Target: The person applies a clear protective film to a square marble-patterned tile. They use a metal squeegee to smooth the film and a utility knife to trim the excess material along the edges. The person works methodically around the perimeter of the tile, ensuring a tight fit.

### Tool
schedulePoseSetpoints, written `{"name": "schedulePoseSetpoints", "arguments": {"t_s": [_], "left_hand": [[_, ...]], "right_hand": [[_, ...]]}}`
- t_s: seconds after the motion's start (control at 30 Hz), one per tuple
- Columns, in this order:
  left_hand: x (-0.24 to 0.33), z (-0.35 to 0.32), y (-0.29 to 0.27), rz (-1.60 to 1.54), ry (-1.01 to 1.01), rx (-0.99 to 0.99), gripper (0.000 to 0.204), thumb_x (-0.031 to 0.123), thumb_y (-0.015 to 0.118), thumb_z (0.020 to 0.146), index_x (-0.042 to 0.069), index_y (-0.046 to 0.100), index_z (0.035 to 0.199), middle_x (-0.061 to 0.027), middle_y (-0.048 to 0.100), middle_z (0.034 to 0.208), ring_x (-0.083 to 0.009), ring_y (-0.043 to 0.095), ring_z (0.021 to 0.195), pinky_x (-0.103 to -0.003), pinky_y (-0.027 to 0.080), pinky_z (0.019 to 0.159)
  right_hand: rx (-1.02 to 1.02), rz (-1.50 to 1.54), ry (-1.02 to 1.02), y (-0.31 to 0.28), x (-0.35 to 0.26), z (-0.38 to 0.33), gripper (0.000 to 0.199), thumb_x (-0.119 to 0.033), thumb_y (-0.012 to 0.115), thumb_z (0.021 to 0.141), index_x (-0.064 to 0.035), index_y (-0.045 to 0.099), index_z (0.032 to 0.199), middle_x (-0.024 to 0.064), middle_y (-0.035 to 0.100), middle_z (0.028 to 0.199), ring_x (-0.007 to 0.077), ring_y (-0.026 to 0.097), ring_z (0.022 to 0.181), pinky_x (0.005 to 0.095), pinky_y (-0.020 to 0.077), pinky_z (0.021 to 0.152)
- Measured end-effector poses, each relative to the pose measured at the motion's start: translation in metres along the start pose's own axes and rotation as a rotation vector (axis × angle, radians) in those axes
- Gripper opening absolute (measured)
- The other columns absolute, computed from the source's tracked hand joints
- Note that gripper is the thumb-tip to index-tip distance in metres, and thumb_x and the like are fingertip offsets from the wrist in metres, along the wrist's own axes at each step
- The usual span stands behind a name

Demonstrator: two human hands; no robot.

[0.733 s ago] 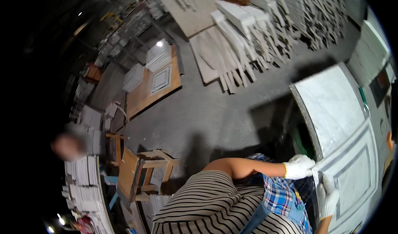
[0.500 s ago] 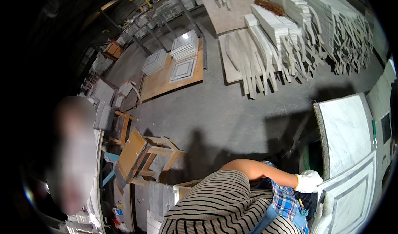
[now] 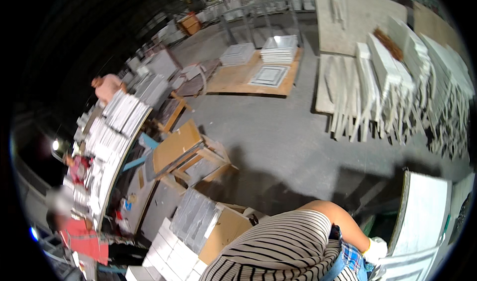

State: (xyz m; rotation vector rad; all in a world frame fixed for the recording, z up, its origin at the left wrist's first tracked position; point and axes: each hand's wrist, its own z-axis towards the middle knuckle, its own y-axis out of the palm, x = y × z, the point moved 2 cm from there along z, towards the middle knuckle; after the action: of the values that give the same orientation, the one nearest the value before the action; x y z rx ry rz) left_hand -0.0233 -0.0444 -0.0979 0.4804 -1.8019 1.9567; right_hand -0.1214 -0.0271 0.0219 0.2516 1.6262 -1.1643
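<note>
Touching white panel [image 3: 422, 221]: gloved left hand [image 3: 375, 249] | grip unclear | right hand hidden

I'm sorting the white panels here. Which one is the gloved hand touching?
The large white panel at the lower right edge, beside the striped shirt. The gloved hand rests against its lower edge; the other panel stacks lie far off across the floor.

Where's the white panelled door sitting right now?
In the head view it is at the lower right: the white panelled door, with the gloved hand on its left edge.
</note>
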Motion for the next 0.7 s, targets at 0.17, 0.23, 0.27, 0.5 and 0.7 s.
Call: {"name": "schedulePoseSetpoints", "arguments": {"t_s": [0.17, 0.23, 0.27, 0.5, 0.7], "left_hand": [[-0.075, 0.071, 0.119, 0.136, -0.034, 0.066, 0.027, 0.03, 0.069, 0.07, 0.004, 0.077, 0.072, -0.0152, 0.07, 0.066, -0.0327, 0.069, 0.059, -0.045, 0.056, 0.055], [-0.073, 0.084, 0.119, 0.158, 0.007, 0.085, 0.024, 0.028, 0.07, 0.07, 0.006, 0.077, 0.074, -0.0139, 0.071, 0.068, -0.0318, 0.069, 0.06, -0.045, 0.056, 0.056], [-0.075, 0.084, 0.121, 0.129, -0.012, 0.074, 0.024, 0.028, 0.07, 0.07, 0.006, 0.077, 0.074, -0.014, 0.071, 0.068, -0.032, 0.069, 0.06, -0.045, 0.056, 0.056], [-0.054, 0.04, 0.046, 0.065, -0.105, 0.092, 0.025, 0.029, 0.069, 0.07, 0.005, 0.077, 0.073, -0.015, 0.071, 0.067, -0.0331, 0.068, 0.059, -0.046, 0.056, 0.055], [-0.058, 0.002, 0.002, 0.042, -0.168, 0.115, 0.026, 0.029, 0.069, 0.071, 0.004, 0.076, 0.072, -0.0158, 0.07, 0.066, -0.034, 0.068, 0.059, -0.047, 0.056, 0.055]], "right_hand": [[-0.062, 0.141, -0.07, 0.037, -0.032, 0.0, 0.04, -0.02, 0.066, 0.102, -0.0032, 0.065, 0.138, 0.0155, 0.068, 0.136, 0.0274, 0.059, 0.128, 0.0384, 0.0405, 0.113], [-0.05, 0.165, -0.063, 0.047, -0.034, 0.005, 0.04, -0.019, 0.066, 0.102, -0.0029, 0.065, 0.138, 0.0155, 0.068, 0.135, 0.0272, 0.059, 0.127, 0.0382, 0.0408, 0.113], [-0.048, 0.176, -0.063, 0.051, -0.035, 0.006, 0.04, -0.019, 0.066, 0.102, -0.0028, 0.065, 0.138, 0.0156, 0.068, 0.135, 0.0271, 0.059, 0.127, 0.0381, 0.041, 0.113], [-0.064, 0.254, -0.047, 0.077, -0.046, 0.016, 0.04, -0.018, 0.066, 0.101, -0.0018, 0.065, 0.138, 0.0157, 0.068, 0.134, 0.0264, 0.06, 0.125, 0.0373, 0.0424, 0.111], [-0.051, 0.315, -0.049, 0.098, -0.059, 0.026, 0.04, -0.017, 0.066, 0.101, -0.0009, 0.065, 0.138, 0.0159, 0.068, 0.133, 0.0258, 0.06, 0.124, 0.0366, 0.0436, 0.11]]}}
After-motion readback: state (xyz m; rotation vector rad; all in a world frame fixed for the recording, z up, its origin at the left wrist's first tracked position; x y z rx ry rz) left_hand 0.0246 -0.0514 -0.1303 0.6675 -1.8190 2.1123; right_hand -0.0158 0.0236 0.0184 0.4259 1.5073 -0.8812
